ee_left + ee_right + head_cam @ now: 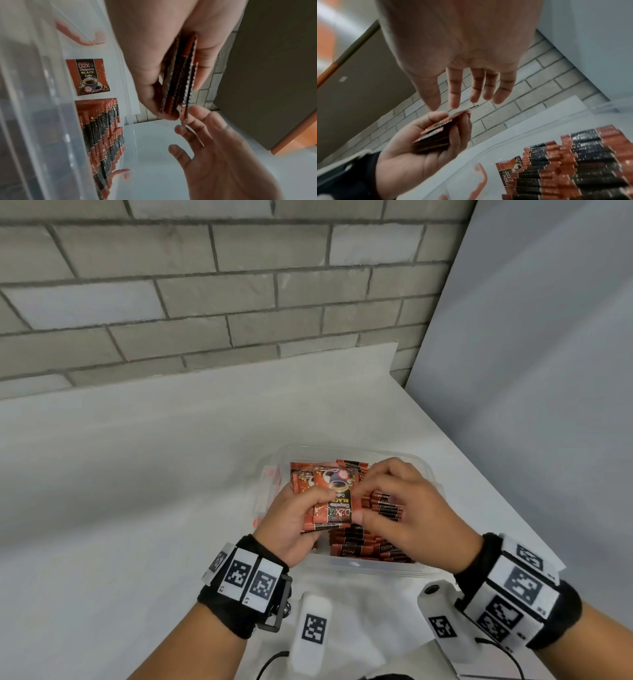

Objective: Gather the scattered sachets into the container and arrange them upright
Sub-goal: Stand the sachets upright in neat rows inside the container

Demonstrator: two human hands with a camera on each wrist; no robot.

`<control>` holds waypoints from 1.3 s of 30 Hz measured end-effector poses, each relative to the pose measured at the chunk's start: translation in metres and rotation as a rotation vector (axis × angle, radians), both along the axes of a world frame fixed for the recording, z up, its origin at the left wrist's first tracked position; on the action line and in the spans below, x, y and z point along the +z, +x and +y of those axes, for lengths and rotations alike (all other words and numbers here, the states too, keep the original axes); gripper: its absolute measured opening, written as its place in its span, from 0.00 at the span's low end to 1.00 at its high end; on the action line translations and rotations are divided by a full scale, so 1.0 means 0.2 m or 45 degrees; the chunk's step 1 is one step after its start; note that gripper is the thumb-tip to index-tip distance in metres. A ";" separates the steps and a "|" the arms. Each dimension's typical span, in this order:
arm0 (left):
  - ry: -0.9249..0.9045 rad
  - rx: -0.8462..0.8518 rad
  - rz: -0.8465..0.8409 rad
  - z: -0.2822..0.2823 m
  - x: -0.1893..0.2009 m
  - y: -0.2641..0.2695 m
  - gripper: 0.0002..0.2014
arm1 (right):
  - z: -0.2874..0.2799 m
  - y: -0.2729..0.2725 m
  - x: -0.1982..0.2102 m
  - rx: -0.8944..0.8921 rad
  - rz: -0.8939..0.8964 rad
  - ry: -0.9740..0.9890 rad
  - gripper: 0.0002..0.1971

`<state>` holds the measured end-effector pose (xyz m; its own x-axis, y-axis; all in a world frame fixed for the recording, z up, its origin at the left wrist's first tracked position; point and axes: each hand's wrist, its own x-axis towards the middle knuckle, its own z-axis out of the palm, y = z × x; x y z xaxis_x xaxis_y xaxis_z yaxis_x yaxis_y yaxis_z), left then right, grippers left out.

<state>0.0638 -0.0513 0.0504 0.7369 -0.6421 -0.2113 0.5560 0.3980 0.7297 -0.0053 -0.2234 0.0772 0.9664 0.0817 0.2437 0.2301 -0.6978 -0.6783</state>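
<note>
Both hands are working right over the clear plastic container (346, 451), which sits on the white table (137, 474) at about five o'clock from the middle of the head view, hard by the table's right-hand edge. The left hand (294, 522) has its thumb and fingers curled round a small stack of sachets (334, 501), squeezed face to face so the crimped edges line up; I'd guess that is to keep them squared as one bundle that can go in standing. The right hand (397, 508), at three o'clock from the stack, is loosely spread in the wrist views, and only its thumb and forefinger (180, 129) close on the edge of the outermost sachet, seemingly peeling it off or tidying it; how firm that pinch is I cannot tell. Below them, toward the container's right and near side, rows of sachets (583, 159) already stand on edge, packed tight so they prop each other up. One loose sachet (89, 77) lies flat against the container's clear wall, label outward, not yet stood up.
</note>
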 end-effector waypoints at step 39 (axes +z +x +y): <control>0.164 0.081 -0.201 0.02 -0.02 0.09 0.25 | 0.03 0.15 0.00 -0.194 0.191 -0.110 0.22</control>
<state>0.0821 -0.0472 0.0460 0.8057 -0.5682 -0.1673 0.4073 0.3264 0.8530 0.0244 -0.2169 0.0772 0.9941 -0.0535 0.0947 0.0188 -0.7737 -0.6333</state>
